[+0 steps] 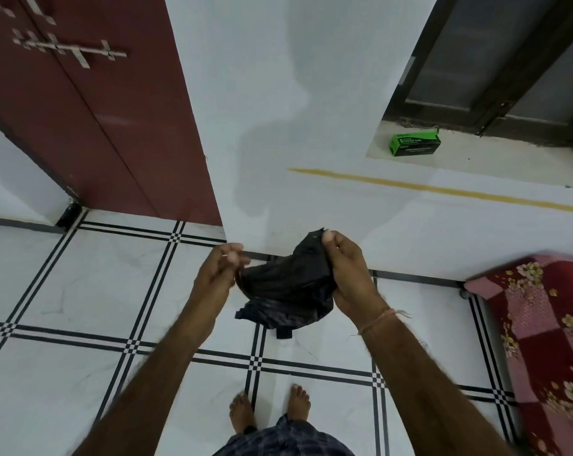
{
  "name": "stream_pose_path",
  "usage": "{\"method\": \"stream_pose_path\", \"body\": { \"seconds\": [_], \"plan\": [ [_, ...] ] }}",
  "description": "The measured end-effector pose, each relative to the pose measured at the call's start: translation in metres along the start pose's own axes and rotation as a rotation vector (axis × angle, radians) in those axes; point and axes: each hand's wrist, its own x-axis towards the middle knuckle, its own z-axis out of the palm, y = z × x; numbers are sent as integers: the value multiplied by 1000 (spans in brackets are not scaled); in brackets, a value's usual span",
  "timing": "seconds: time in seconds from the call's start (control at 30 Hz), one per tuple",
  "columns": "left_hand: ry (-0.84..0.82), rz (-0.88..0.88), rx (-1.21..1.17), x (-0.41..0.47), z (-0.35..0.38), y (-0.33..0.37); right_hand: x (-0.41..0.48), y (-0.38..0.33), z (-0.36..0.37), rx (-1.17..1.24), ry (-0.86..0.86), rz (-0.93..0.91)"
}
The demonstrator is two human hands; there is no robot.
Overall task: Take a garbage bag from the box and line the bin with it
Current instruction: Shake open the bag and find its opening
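Note:
A crumpled black garbage bag point(285, 287) hangs between my two hands above the tiled floor. My right hand point(347, 274) pinches its upper right corner between thumb and fingers. My left hand point(217, 271) grips the bag's left edge, fingertips bunched together. The rest of the bag droops below in folds. The green and black garbage bag box point(414, 144) sits on a window ledge at the upper right, well away from both hands. No bin is in view.
A white wall point(278, 126) stands straight ahead, with a dark red door point(97, 110) to its left. A bed with a red floral cover point(548, 340) is at the right edge. My bare feet point(268, 409) stand on white tiles with black lines.

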Motion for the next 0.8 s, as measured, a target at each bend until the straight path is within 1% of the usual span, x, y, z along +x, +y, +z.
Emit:
{"method": "stream_pose_path", "body": {
  "seconds": [0.03, 0.07, 0.13, 0.17, 0.23, 0.27, 0.33, 0.37, 0.4, 0.43, 0.47, 0.5, 0.53, 0.57, 0.6, 0.63, 0.67, 0.73, 0.8],
  "plan": [
    [-40, -11, 6, 2, 4, 9, 1, -3, 1, -32, -74, -2],
    [-113, -42, 2, 5, 10, 18, 2, -7, 2, -61, -150, 5],
    [-290, -118, 19, 11, 22, 32, 6, -14, 4, -100, -282, 23],
    [-382, -118, 38, 10, 27, 38, 8, -17, 4, -107, -334, 30],
    [-505, -66, 0, 7, 34, 43, 12, -24, 5, -115, -369, 45],
    [-508, -68, -59, 5, 36, 43, 15, -27, 5, -121, -362, 56],
    [-459, -106, -185, 0, 39, 43, 22, -27, 5, -161, -287, 60],
    [-402, -125, -243, -2, 43, 42, 26, -24, 5, -252, -201, 17],
    [-315, -140, -282, -4, 47, 42, 28, -20, 4, -405, -81, -54],
    [-221, -141, -295, -4, 52, 41, 25, -16, 5, -574, 102, -147],
    [-140, -134, -303, -5, 56, 40, 17, -14, 4, -662, 298, -227],
    [-76, -123, -308, -6, 59, 38, 3, -15, 8, -643, 387, -286],
    [-35, -117, -320, -8, 61, 40, -10, -16, 12, -567, 332, -288],
    [-12, -118, -330, -8, 62, 40, -22, -16, 16, -466, 192, -226],
    [-8, -139, -346, -9, 63, 42, -31, -13, 20, -373, 39, -123],
    [-19, -170, -366, -8, 63, 41, -37, -8, 23, -302, -58, -37],
    [-30, -205, -395, -8, 62, 40, -39, -4, 24, -262, -94, 6],
    [-38, -255, -437, -8, 61, 37, -36, -1, 24, -245, -62, 20],
    [-52, -266, -471, -8, 59, 33, -32, 0, 23, -247, -37, 25]
  ]
}}
